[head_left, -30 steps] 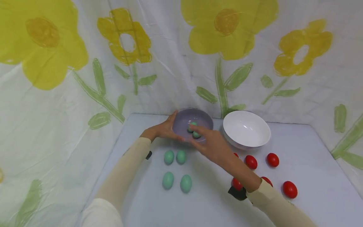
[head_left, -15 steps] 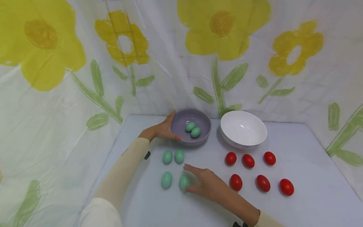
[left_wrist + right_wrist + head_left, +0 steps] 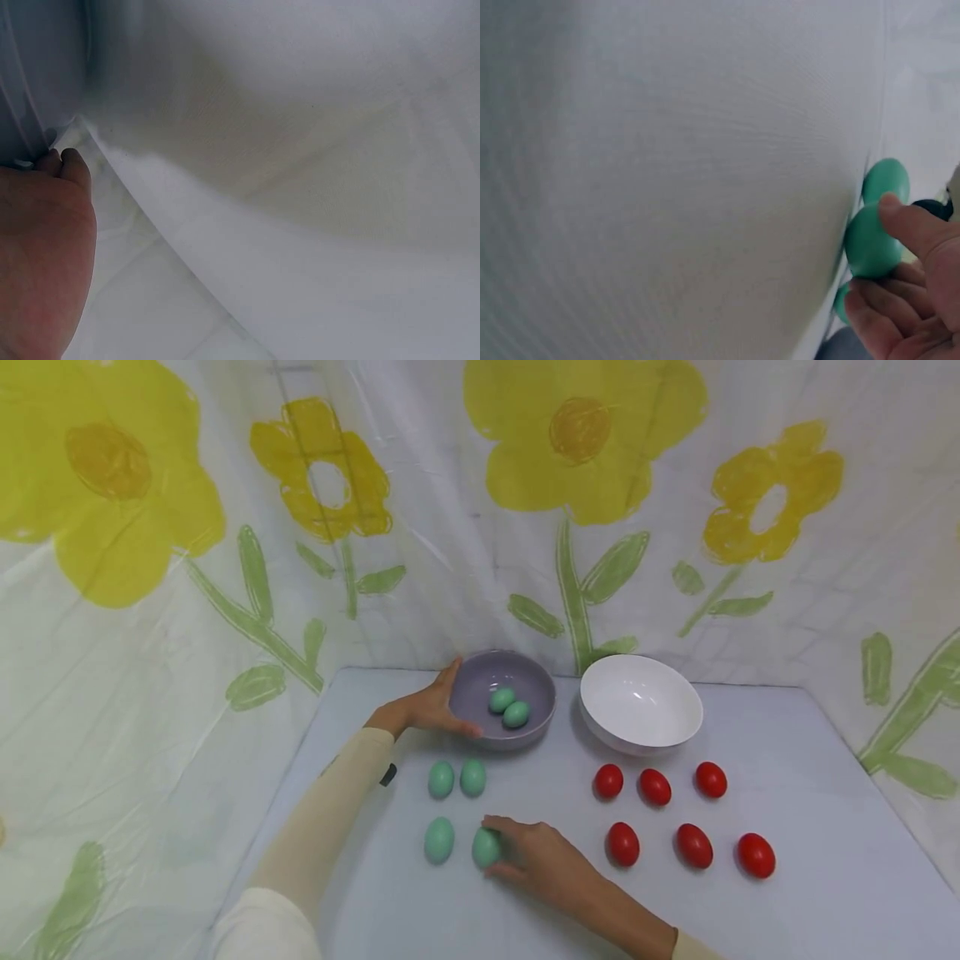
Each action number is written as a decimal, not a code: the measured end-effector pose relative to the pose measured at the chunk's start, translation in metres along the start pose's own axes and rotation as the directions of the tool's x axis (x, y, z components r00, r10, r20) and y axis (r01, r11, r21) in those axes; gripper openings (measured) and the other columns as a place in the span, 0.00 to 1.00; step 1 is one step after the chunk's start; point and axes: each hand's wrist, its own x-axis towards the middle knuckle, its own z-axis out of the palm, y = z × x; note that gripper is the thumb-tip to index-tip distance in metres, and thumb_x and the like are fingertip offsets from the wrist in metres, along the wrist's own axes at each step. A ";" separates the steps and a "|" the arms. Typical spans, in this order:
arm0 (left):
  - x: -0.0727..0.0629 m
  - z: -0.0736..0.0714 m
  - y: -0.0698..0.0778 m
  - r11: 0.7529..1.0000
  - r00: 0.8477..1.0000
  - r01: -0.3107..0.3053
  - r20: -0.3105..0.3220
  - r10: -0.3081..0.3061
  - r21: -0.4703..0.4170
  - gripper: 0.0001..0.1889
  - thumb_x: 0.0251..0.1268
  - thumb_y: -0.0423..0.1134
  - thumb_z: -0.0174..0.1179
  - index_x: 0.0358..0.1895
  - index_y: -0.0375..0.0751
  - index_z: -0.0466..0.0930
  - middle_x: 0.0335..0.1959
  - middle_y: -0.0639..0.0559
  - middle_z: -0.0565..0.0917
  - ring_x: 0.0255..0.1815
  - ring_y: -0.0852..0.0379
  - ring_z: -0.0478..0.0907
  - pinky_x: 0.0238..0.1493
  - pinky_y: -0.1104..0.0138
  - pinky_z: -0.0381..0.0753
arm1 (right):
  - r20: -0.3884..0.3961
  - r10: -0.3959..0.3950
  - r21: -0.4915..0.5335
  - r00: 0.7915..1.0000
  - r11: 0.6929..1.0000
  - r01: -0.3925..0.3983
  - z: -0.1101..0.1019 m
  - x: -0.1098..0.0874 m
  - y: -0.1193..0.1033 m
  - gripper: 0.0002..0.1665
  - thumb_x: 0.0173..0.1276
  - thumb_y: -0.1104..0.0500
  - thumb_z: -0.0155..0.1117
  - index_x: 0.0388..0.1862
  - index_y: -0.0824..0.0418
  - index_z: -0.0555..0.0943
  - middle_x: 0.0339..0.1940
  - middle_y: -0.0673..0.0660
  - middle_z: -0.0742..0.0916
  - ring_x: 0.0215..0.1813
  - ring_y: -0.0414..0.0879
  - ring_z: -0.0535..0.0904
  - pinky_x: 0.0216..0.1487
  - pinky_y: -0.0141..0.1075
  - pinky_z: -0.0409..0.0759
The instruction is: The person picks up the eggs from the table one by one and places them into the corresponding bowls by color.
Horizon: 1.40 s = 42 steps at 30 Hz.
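My left hand (image 3: 429, 703) holds the left side of a purple bowl (image 3: 510, 743), thumb at the near wall and fingers toward the back. Two green eggs (image 3: 516, 714) lie inside it. In the left wrist view the fingertips (image 3: 71, 161) meet the bowl's outer side. My right hand (image 3: 555, 864) has its thumb and fingers on either side of a green egg (image 3: 486, 847), the nearer right of those on the table. In the right wrist view the thumb and fingers pinch this egg (image 3: 871, 241). Three more green eggs (image 3: 439, 840) lie left of and beyond it.
A white bowl (image 3: 637, 739) stands right of the purple one. Several red eggs (image 3: 623, 844) lie in two rows on the right of the white table (image 3: 555, 927). A flower-printed sheet (image 3: 450, 560) hangs behind the table.
My right hand has come from over the purple bowl down to the near right green egg and closed its fingers on it. My left hand has stayed at the bowl.
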 end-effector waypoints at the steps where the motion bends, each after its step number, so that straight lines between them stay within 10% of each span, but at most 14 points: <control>1: 0.000 0.000 -0.001 1.000 1.000 0.002 -0.001 -0.002 -0.001 0.84 0.41 0.76 0.78 0.86 0.49 0.20 0.89 0.46 0.31 0.88 0.45 0.37 0.83 0.46 0.51 | 0.005 0.008 0.004 1.000 1.000 -0.008 -0.001 0.001 0.000 0.36 0.67 0.44 0.79 0.71 0.50 0.80 0.58 0.46 0.90 0.58 0.37 0.86 0.62 0.41 0.84; 8: -0.004 -0.003 -0.002 1.000 1.000 0.019 0.006 -0.019 0.000 0.84 0.39 0.78 0.77 0.86 0.52 0.19 0.89 0.47 0.30 0.88 0.45 0.36 0.83 0.45 0.51 | 0.055 0.100 0.136 0.993 0.985 -0.107 -0.036 0.012 -0.006 0.37 0.68 0.42 0.78 0.74 0.44 0.78 0.61 0.43 0.89 0.66 0.47 0.84 0.61 0.44 0.85; 19: 0.000 -0.003 -0.003 1.000 1.000 0.002 -0.002 -0.002 -0.016 0.83 0.41 0.76 0.78 0.86 0.49 0.21 0.89 0.46 0.32 0.88 0.44 0.39 0.83 0.45 0.52 | -0.299 -0.100 0.061 0.949 0.990 0.124 -0.150 0.079 -0.014 0.36 0.64 0.45 0.82 0.68 0.56 0.83 0.63 0.53 0.88 0.59 0.51 0.89 0.56 0.42 0.87; 25: 0.003 -0.004 -0.005 1.000 1.000 0.016 0.019 -0.015 -0.016 0.84 0.41 0.77 0.77 0.86 0.50 0.19 0.89 0.47 0.32 0.88 0.46 0.39 0.83 0.47 0.51 | -0.360 -0.109 0.022 0.927 0.992 0.125 -0.188 0.131 -0.016 0.35 0.66 0.47 0.81 0.67 0.59 0.83 0.63 0.56 0.88 0.59 0.55 0.88 0.59 0.46 0.86; 34: 0.001 -0.006 -0.003 1.000 1.000 -0.006 0.006 0.006 -0.004 0.84 0.40 0.79 0.76 0.86 0.50 0.20 0.89 0.48 0.30 0.88 0.45 0.37 0.83 0.45 0.52 | -0.291 -0.028 -0.042 0.956 0.999 0.017 -0.160 0.194 0.012 0.33 0.69 0.49 0.79 0.65 0.65 0.83 0.58 0.60 0.89 0.56 0.55 0.87 0.58 0.47 0.84; 42: -0.002 -0.001 0.001 1.000 1.000 -0.019 0.007 0.019 -0.006 0.83 0.42 0.76 0.77 0.86 0.48 0.20 0.89 0.46 0.30 0.88 0.47 0.35 0.84 0.49 0.49 | -0.230 0.143 -0.093 0.963 0.981 -0.168 -0.111 0.208 0.055 0.33 0.70 0.50 0.78 0.66 0.67 0.82 0.59 0.63 0.89 0.61 0.57 0.85 0.62 0.49 0.82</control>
